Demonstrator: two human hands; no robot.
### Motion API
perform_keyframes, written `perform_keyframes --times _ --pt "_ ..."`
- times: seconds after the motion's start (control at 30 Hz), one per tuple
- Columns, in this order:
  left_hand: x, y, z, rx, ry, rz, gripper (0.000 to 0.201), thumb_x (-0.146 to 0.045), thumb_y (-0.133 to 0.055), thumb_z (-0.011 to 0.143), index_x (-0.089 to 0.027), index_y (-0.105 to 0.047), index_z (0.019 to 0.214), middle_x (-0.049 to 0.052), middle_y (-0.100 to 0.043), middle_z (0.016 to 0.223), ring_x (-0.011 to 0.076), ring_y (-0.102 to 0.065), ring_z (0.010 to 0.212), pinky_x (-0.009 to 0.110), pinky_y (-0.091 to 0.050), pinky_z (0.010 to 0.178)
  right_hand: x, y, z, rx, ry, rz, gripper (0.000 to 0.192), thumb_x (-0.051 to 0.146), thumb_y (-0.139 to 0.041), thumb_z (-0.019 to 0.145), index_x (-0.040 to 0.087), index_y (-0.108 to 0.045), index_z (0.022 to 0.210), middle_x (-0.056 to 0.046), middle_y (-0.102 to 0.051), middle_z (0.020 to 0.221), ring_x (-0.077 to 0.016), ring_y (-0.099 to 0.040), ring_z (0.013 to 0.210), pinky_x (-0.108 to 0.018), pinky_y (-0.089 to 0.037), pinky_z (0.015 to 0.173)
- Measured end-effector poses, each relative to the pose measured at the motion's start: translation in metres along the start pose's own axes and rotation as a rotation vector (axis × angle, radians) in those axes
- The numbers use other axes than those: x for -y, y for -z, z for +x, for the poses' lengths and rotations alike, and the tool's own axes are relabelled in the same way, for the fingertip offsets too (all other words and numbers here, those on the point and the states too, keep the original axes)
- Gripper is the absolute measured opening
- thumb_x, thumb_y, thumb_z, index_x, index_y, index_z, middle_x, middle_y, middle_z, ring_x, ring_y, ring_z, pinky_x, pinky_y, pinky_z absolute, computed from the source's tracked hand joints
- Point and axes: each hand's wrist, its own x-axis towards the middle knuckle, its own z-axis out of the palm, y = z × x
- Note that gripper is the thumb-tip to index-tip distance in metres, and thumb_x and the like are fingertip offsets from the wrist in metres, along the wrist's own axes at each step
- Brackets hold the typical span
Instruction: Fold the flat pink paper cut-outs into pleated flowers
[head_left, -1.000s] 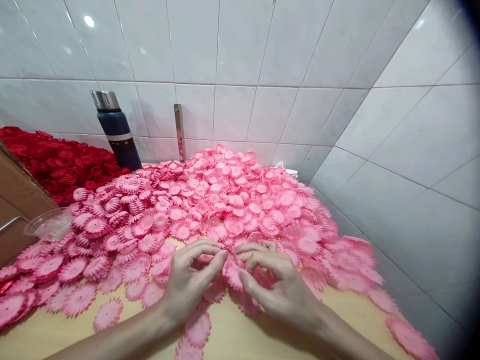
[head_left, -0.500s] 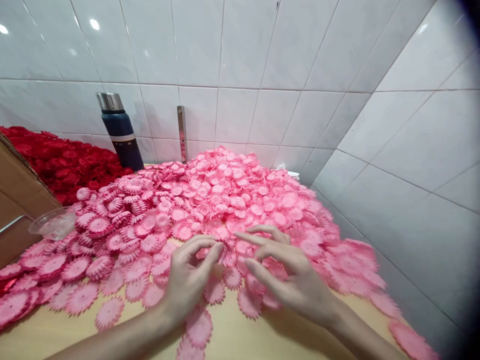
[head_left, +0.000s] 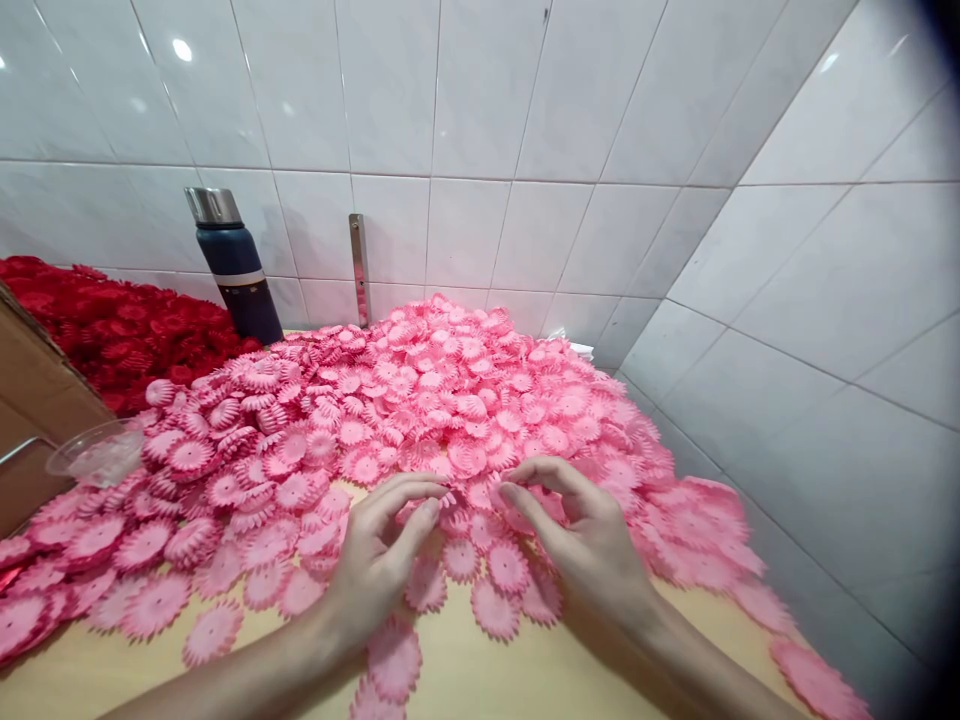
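Both hands sit at the near edge of the big pile of pink frilly paper flowers — the left hand and right hand each pinching at small flowers, fingertips nearly together.

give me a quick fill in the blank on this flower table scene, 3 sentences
1. Both hands, the left hand and the right hand, reach into a heap of ____ flower pieces.
2. The bottle against the wall is dark ____.
3. The flower pile left of the bottle is ____.

Missing words: pink; blue; red
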Motion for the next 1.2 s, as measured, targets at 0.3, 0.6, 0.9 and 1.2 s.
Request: perform_keyframes --times 0.3,0.6,0.9,1.2 --pt "-0.005 -0.001 0.003 0.05 0.005 0.002 0.014 -0.022 -0.059 0.085 -0.019 -0.071 0.092 0.006 -0.071 0.098 0.0188 -0.065 0.093 0.029 -0.053 0.082 0.0 0.0 -0.003 0.004 -0.077 0.156 0.023 0.032 -0.07 0.08 0.021 -0.054 0.09 0.001 -0.059 0.071 -0.014 -0.058 0.064 -0.025 -0.046 0.055" --pt "-0.006 -0.003 0.0 0.194 0.154 -0.026 0.031 -0.035 -0.058 0.087 -0.013 -0.063 0.066 0.002 -0.062 0.061 0.0118 -0.056 0.056 0.023 -0.045 0.055 -0.001 -0.006 -0.008 0.078 -0.032 0.111 0.022 0.03 -0.063 0.085 0.022 -0.043 0.08 0.007 -0.043 0.061 -0.0077 -0.036 0.048 -0.022 -0.03 0.045" --pt "-0.006 -0.004 0.0 0.411 0.081 -0.004 0.018 -0.028 -0.069 0.08 -0.016 -0.074 0.092 0.004 -0.071 0.071 0.0138 -0.062 0.062 0.023 -0.046 0.059 0.002 -0.012 -0.016 0.174 -0.1 0.151 0.033 0.037 -0.066 0.082 0.02 -0.042 0.066 0.004 -0.043 0.06 -0.01 -0.039 0.053 -0.024 -0.031 0.049" --pt "-0.005 -0.007 -0.002 0.303 0.029 0.049 0.021 -0.027 -0.06 0.086 -0.013 -0.071 0.075 0.004 -0.067 0.064 0.012 -0.058 0.058 0.021 -0.043 0.056 0.005 -0.015 -0.018 0.157 -0.095 0.182 0.032 0.035 -0.066 0.081 0.02 -0.043 0.065 0.004 -0.045 0.062 -0.0109 -0.041 0.055 -0.024 -0.034 0.051"
